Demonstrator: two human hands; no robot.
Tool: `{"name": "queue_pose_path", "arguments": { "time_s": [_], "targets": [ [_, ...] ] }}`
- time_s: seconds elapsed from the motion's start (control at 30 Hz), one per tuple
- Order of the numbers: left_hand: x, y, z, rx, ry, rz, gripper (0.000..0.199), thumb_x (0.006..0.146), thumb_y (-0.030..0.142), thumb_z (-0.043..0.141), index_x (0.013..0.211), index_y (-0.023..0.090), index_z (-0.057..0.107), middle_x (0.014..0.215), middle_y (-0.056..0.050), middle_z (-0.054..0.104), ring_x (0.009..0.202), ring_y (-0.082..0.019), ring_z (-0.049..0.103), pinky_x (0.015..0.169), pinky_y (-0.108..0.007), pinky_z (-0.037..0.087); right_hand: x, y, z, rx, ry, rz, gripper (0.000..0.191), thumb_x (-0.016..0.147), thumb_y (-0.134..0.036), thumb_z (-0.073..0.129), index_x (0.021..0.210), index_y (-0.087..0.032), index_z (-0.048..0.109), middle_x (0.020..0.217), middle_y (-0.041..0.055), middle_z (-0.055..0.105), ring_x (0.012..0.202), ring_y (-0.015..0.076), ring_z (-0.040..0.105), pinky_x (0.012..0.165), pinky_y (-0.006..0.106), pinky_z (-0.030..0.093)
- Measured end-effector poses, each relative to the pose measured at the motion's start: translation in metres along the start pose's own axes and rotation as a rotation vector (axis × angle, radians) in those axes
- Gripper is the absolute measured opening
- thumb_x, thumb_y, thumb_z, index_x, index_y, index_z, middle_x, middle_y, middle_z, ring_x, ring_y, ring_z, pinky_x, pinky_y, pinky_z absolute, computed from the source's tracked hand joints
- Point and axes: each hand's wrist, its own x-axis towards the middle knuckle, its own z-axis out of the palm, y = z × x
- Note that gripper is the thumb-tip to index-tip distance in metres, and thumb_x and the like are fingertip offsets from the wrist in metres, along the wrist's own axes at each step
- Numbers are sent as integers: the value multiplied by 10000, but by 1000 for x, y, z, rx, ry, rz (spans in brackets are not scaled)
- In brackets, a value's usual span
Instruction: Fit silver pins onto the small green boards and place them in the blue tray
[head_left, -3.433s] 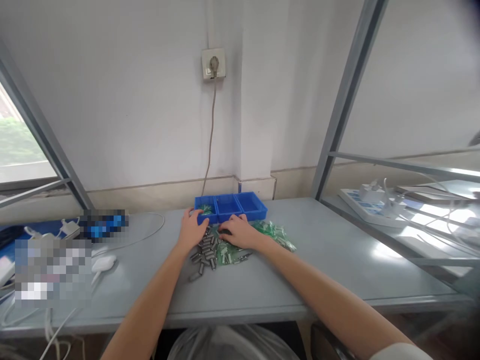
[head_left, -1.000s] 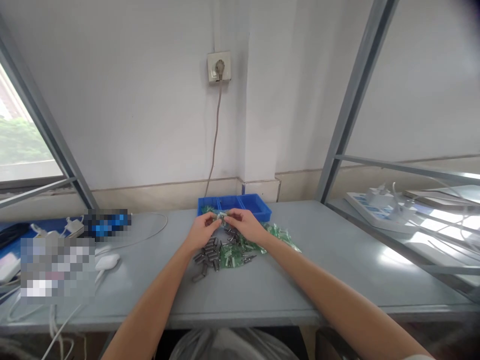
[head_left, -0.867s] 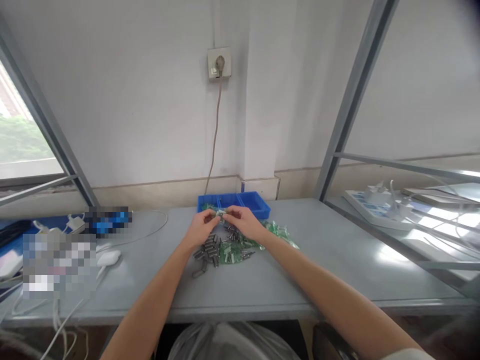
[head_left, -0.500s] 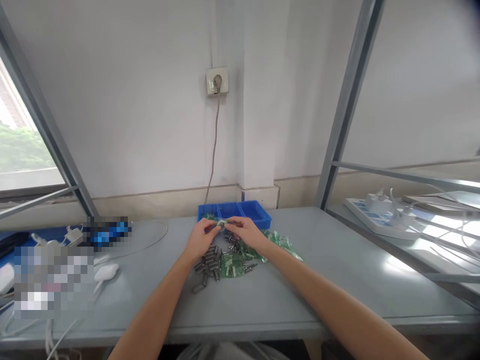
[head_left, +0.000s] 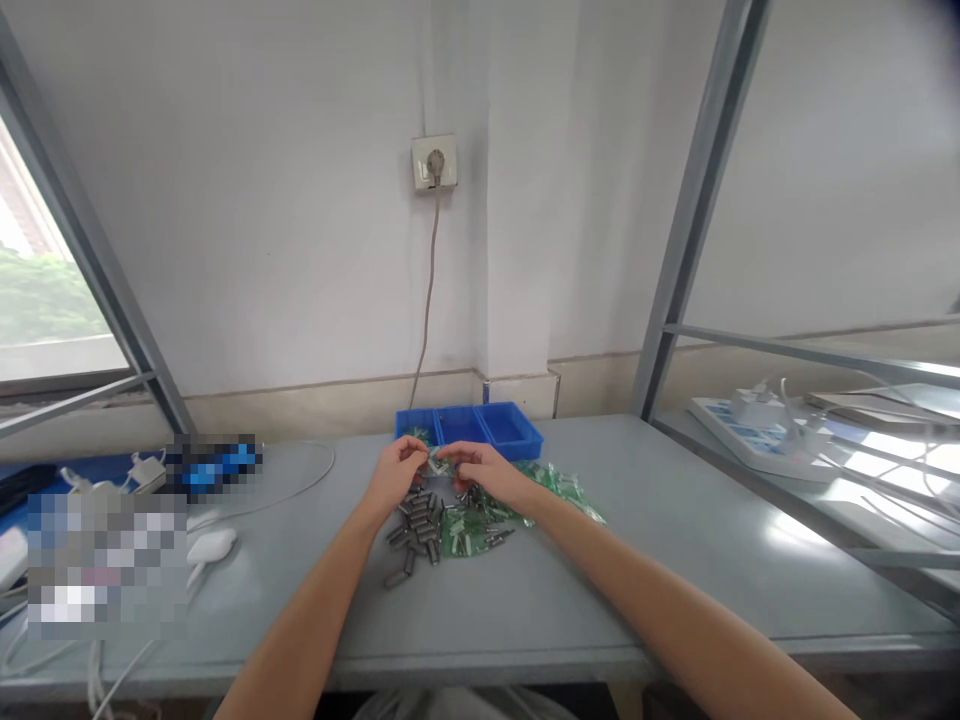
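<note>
In front of a blue divided tray (head_left: pixel 516 452), my left hand (head_left: pixel 397 474) pinches a small clear-green plastic bag (head_left: pixel 439 464) with little pale pieces inside. My right hand (head_left: pixel 489 474) is at the bag's other side, index finger stretched toward it and thumb apart; whether a fingertip touches the bag is hard to tell. Below the hands lie several dark metal cylinders (head_left: pixel 421 522) in a loose pile. Another green bag (head_left: pixel 457 538) lies flat beside them, with slim pointed metal parts (head_left: pixel 498 537) at its right. More green bags (head_left: pixel 564 484) spread out beyond my right wrist.
The tray's left compartment holds green bags. Along the desk's left side are a white adapter (head_left: pixel 211 546), cables and chargers (head_left: pixel 148 470). A power strip (head_left: pixel 757 436) stands behind the metal frame at right. A plug sits in the wall socket (head_left: pixel 433 164).
My right thumb and index finger have spread apart and drawn slightly away from the bag. The left hand keeps its pinch, a little lower and to the left.
</note>
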Motion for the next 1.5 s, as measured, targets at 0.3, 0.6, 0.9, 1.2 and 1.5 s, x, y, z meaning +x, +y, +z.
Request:
{"name": "queue_pose_path", "arguments": {
  "time_s": [0.3,0.6,0.9,1.2,1.5],
  "targets": [
    [9,1,-22,1,422,87,269,784,419,480,723,172,566,579,26,516,507,-106,475,514,-229,383,-1,-10,2,65,-85,-25,246,767,-340,564,906,-186,697,864,39,625,716,144,556,620,267,430],
    [14,-13,-29,348,472,78,250,778,388,483,735,178,612,761,-48,648,741,-192,573,672,-282,416,-3,-8,3,-420,131,-98,306,825,-392,555,1021,-186,669,902,50,680,750,173,582,707,318,454],
    [6,-18,-29,698,265,-93,296,667,506,647,595,220,634,666,-102,685,734,-296,637,668,-335,425,-13,-13,5,-892,-43,-221,226,836,-298,527,937,-208,707,889,69,701,838,219,598,747,324,413],
    [13,-14,-29,514,55,42,236,725,409,593,663,194,666,676,-34,668,677,-200,588,618,-274,406,-19,-26,-14,-939,-299,-118,304,757,-515,626,706,-218,668,831,47,653,941,253,525,872,383,332],
    [35,-18,-38,281,232,21,334,780,436,542,875,153,692,731,-44,688,560,-141,545,565,-256,408,-21,-23,-15,-914,-380,-80,334,683,-571,678,749,-243,683,831,32,620,937,260,519,887,390,315]
  ]
}}
